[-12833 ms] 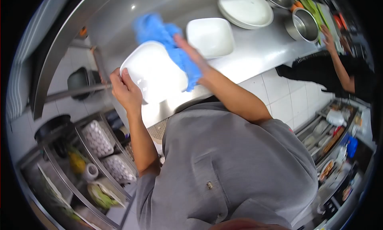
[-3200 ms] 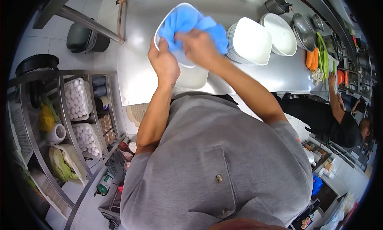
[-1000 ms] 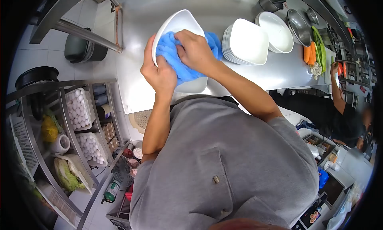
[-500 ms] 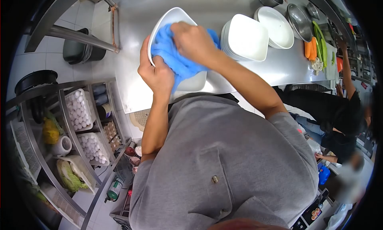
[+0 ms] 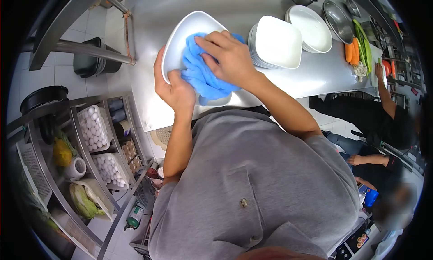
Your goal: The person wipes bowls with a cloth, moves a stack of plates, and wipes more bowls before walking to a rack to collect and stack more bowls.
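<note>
A white dish (image 5: 175, 47) with rounded corners is tilted up above the steel table. My left hand (image 5: 178, 91) grips its near left rim, fingers behind and thumb inside. With my right hand (image 5: 228, 57) I hold a bunched blue cloth (image 5: 198, 70) against the inside of the dish; the cloth hangs over the near edge. Beneath the cloth, part of another white dish (image 5: 221, 99) shows on the table. Just to the right stands a stack of white square plates (image 5: 277, 41).
On the steel table (image 5: 149, 16) are round white plates (image 5: 311, 28), a metal bowl (image 5: 338, 21), carrots (image 5: 352, 52) and green stalks (image 5: 363, 46). Shelves at left hold egg trays (image 5: 92, 127) and cabbage (image 5: 85, 201). Co-workers (image 5: 361, 118) stand at right.
The blue cloth and my right hand have shifted slightly within the dish, baring more of its left inner side. My right fingers have loosened and extended somewhat. My left hand keeps its grip.
</note>
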